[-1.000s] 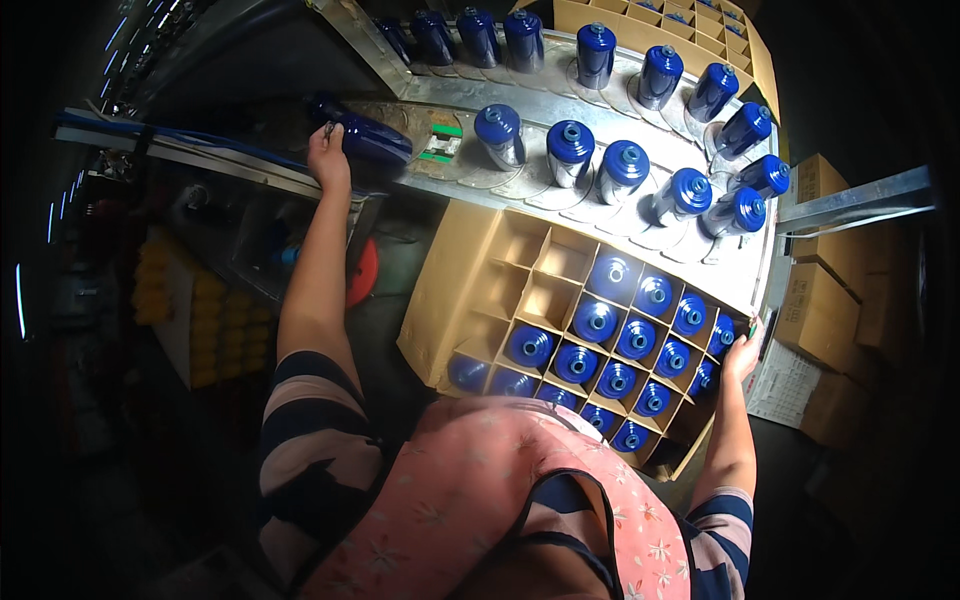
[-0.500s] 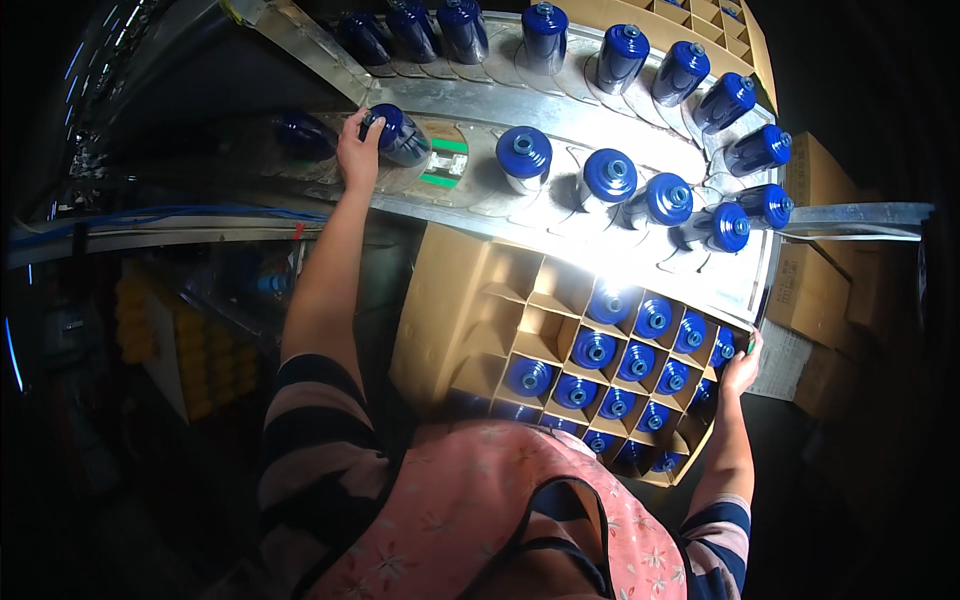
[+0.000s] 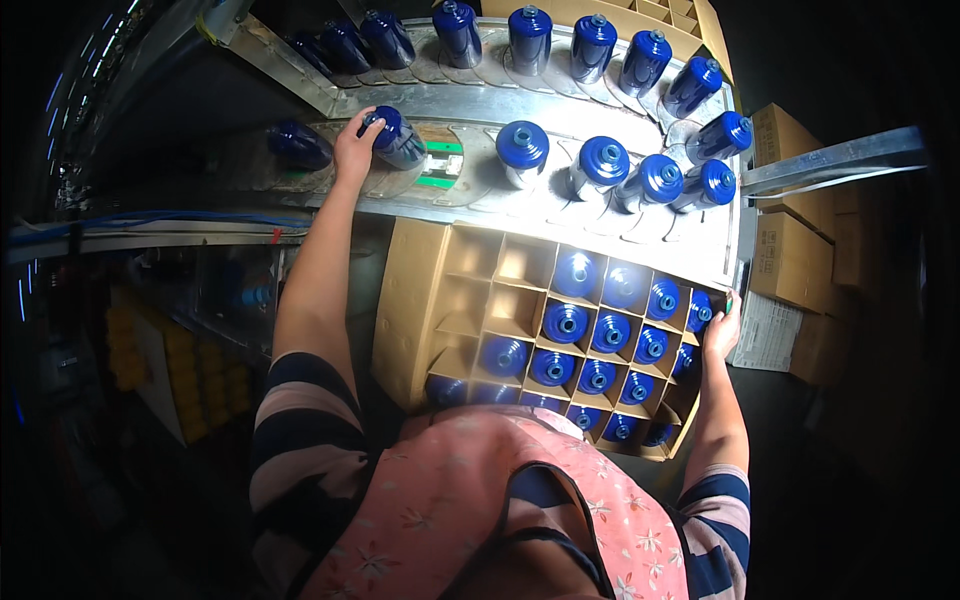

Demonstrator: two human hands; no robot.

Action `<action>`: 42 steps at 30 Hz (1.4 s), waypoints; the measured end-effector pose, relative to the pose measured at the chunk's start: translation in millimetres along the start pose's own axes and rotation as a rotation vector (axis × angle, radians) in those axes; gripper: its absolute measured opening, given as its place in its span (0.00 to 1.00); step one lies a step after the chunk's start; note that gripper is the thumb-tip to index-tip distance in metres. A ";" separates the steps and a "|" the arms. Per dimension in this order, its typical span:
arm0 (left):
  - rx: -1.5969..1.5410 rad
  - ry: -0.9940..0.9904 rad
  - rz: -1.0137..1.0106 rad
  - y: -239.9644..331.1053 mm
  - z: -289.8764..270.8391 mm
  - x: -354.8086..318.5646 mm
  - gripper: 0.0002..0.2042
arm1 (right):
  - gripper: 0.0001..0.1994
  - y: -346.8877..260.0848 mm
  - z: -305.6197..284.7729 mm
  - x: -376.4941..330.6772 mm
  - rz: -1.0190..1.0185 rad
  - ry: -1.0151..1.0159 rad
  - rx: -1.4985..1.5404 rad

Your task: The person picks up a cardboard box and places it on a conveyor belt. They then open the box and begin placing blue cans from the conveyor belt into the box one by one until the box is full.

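My left hand (image 3: 352, 148) is closed round the shoulder of a blue bottle (image 3: 401, 140), which stands slightly tilted in view on the conveyor (image 3: 470, 195). Another blue bottle (image 3: 300, 145) is just left of it, in shadow. At the lower right, my right hand (image 3: 722, 326) is at the right wall of an open cardboard carton (image 3: 408, 300), its fingers over the rim beside a blue bottle (image 3: 701, 312). Whether those fingers grip the wall or the bottle is hard to see. Card dividers split the carton into cells; many hold upright blue bottles, and several at the left and top hold none.
Several blue bottles (image 3: 523, 150) stand along the conveyor's near lane, round the right bend and along the far lane. A metal rail (image 3: 840, 162) juts out at the right near stacked cartons (image 3: 795, 260). Another divided carton (image 3: 680, 15) lies behind. Yellow items (image 3: 215, 365) sit lower left.
The view has shifted, so the carton and my right hand appear further up and left. Bottles in the far lane and at the bend also appear further left. My left hand stays on its bottle.
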State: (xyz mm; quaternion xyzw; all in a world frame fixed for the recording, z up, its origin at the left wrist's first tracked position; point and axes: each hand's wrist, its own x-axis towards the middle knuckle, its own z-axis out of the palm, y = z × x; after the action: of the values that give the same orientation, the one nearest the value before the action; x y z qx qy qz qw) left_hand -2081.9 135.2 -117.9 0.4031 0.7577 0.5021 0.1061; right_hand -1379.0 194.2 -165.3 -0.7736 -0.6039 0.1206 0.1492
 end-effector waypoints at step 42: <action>0.020 -0.144 0.034 69.5 97.3 -50.9 0.15 | 0.25 20.7 1.8 -1.6 0.034 0.005 -0.001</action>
State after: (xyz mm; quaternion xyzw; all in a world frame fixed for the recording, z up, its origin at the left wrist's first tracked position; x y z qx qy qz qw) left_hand -1958.6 176.2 -117.6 0.4519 0.7461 0.4660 0.1479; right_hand -1361.4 188.1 -174.7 -0.7840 -0.5905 0.1208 0.1484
